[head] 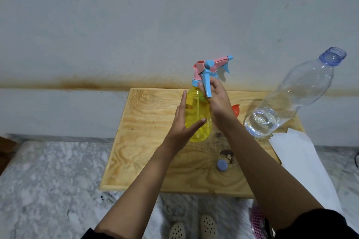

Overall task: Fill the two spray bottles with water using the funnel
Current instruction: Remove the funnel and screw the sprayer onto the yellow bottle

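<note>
A yellow spray bottle [197, 114] stands straight up near the middle of the wooden table [147, 141]. Its pink and blue spray top [210, 68] points to the right. The right hand [217, 101] grips the bottle's neck under the top. The left hand [182, 124] is open and flat against the bottle's side. An orange funnel [236, 109] peeks out behind the right hand. A big clear water bottle [291, 95] stands uncapped at the right, and its blue cap [222, 165] lies nearer the person.
</note>
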### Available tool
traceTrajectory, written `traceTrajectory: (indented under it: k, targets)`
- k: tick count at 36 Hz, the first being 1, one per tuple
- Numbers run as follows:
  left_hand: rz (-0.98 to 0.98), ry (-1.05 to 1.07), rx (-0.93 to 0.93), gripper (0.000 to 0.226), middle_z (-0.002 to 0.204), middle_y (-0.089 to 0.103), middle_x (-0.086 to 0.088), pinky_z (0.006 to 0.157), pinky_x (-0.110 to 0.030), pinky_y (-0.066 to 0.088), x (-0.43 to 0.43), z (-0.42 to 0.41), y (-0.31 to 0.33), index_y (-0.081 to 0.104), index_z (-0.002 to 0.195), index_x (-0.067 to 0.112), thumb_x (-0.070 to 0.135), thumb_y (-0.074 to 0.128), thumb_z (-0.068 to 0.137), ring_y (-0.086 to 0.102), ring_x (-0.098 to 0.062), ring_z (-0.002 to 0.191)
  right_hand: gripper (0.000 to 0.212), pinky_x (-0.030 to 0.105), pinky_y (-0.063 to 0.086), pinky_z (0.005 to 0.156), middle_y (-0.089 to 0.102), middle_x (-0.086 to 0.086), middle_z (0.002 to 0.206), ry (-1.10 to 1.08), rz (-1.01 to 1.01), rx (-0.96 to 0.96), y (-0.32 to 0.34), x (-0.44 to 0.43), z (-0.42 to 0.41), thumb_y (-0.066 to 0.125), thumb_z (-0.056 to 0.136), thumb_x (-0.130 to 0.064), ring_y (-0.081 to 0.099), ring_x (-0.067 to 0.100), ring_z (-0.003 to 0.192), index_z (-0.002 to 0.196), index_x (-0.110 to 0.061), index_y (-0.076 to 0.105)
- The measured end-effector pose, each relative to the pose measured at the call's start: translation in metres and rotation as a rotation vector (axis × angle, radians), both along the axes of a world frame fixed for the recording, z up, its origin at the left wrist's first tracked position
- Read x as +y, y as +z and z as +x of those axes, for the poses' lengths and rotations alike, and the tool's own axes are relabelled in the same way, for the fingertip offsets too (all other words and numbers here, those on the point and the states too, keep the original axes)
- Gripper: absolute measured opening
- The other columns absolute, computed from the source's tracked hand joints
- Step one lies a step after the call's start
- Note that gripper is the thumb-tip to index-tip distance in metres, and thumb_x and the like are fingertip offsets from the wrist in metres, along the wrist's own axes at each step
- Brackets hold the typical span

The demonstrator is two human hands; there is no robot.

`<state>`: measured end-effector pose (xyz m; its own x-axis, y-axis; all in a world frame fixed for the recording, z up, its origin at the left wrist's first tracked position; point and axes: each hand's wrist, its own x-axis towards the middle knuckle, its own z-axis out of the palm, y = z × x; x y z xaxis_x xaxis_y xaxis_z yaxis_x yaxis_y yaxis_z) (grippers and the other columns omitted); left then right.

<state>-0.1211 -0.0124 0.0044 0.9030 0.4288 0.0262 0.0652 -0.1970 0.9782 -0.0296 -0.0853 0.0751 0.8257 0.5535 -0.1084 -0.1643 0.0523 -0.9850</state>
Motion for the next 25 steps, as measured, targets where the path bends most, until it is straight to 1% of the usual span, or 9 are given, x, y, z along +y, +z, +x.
traceTrajectory:
  k: [3, 6, 8, 11, 14, 18, 22, 24, 25]
  targets:
    - [-0.009, -0.03, -0.014, 0.089, 0.155, 0.012, 0.018, 0.112, -0.05, 0.031, 0.003, -0.001, 0.001, 0.003, 0.137, 0.064, 0.058, 0.066, 0.075, 0.022, -0.008, 0.142, 0.029, 0.029, 0.054, 0.09, 0.067, -0.008, 0.107, 0.083, 0.0, 0.011, 0.005, -0.002, 0.001, 0.051, 0.094, -0.014, 0.064, 0.006, 0.102, 0.123, -0.012, 0.054]
    - [-0.01, -0.062, -0.02, 0.087, 0.155, 0.012, 0.02, 0.113, -0.048, 0.03, 0.005, -0.002, 0.001, 0.004, 0.136, 0.064, 0.054, 0.067, 0.076, 0.021, -0.006, 0.142, 0.023, 0.042, 0.048, 0.1, 0.067, 0.005, 0.114, 0.036, -0.009, 0.003, 0.005, -0.004, 0.004, 0.059, 0.09, -0.011, 0.062, 0.019, 0.112, 0.113, -0.013, 0.061]
    - [-0.011, -0.065, -0.024, 0.088, 0.156, 0.012, 0.018, 0.113, -0.048, 0.03, 0.005, -0.001, 0.0, 0.005, 0.137, 0.063, 0.054, 0.068, 0.076, 0.022, -0.006, 0.142, 0.02, 0.046, 0.047, 0.101, 0.067, 0.009, 0.115, -0.007, -0.037, -0.015, 0.005, -0.004, 0.005, 0.061, 0.089, -0.011, 0.061, 0.022, 0.113, 0.108, -0.014, 0.063]
    - [-0.016, -0.053, -0.023, 0.089, 0.156, 0.014, 0.016, 0.113, -0.048, 0.03, 0.002, 0.0, -0.002, 0.003, 0.138, 0.062, 0.053, 0.068, 0.077, 0.022, -0.006, 0.142, 0.024, 0.046, 0.049, 0.098, 0.069, 0.009, 0.112, -0.056, -0.053, -0.018, 0.004, -0.003, 0.002, 0.063, 0.087, -0.01, 0.063, 0.022, 0.109, 0.111, -0.01, 0.065]
    - [-0.032, -0.022, -0.005, 0.09, 0.153, 0.021, 0.014, 0.111, -0.049, 0.032, -0.004, 0.001, -0.005, 0.003, 0.139, 0.061, 0.055, 0.068, 0.077, 0.028, -0.009, 0.14, 0.031, 0.041, 0.053, 0.093, 0.069, 0.009, 0.111, -0.103, -0.062, -0.016, 0.005, 0.0, 0.0, 0.064, 0.086, -0.008, 0.066, 0.019, 0.104, 0.117, -0.006, 0.064]
    - [-0.027, -0.019, 0.017, 0.091, 0.153, 0.024, 0.013, 0.11, -0.048, 0.034, -0.009, 0.001, -0.006, 0.002, 0.142, 0.055, 0.055, 0.067, 0.078, 0.031, -0.01, 0.139, 0.033, 0.039, 0.052, 0.094, 0.069, 0.006, 0.108, -0.158, -0.089, -0.051, 0.004, 0.001, 0.0, 0.065, 0.084, -0.006, 0.066, 0.018, 0.104, 0.117, -0.007, 0.064]
    - [0.005, -0.046, 0.022, 0.088, 0.147, 0.027, 0.026, 0.11, -0.034, 0.036, -0.01, -0.001, -0.008, 0.002, 0.146, 0.047, 0.044, 0.064, 0.084, 0.034, 0.005, 0.133, 0.037, 0.044, 0.052, 0.094, 0.07, 0.01, 0.111, -0.188, -0.109, -0.057, -0.002, 0.002, 0.004, 0.074, 0.077, -0.008, 0.065, 0.022, 0.107, 0.114, -0.006, 0.066]
    - [0.067, -0.044, 0.015, 0.081, 0.141, 0.019, 0.04, 0.11, -0.025, 0.029, -0.01, -0.002, -0.01, 0.005, 0.141, 0.053, 0.04, 0.063, 0.087, 0.024, 0.016, 0.131, 0.047, 0.042, 0.053, 0.093, 0.07, 0.01, 0.111, -0.21, -0.124, -0.072, -0.004, 0.002, 0.006, 0.08, 0.071, -0.012, 0.065, 0.021, 0.107, 0.115, -0.004, 0.066]
    - [0.097, -0.04, 0.01, 0.081, 0.137, 0.015, 0.044, 0.108, -0.02, 0.026, -0.011, -0.002, -0.011, 0.004, 0.141, 0.052, 0.039, 0.063, 0.087, 0.018, 0.023, 0.128, 0.05, 0.041, 0.053, 0.093, 0.07, 0.01, 0.11, -0.225, -0.127, -0.08, -0.006, 0.002, 0.006, 0.082, 0.068, -0.014, 0.065, 0.02, 0.106, 0.114, -0.003, 0.066]
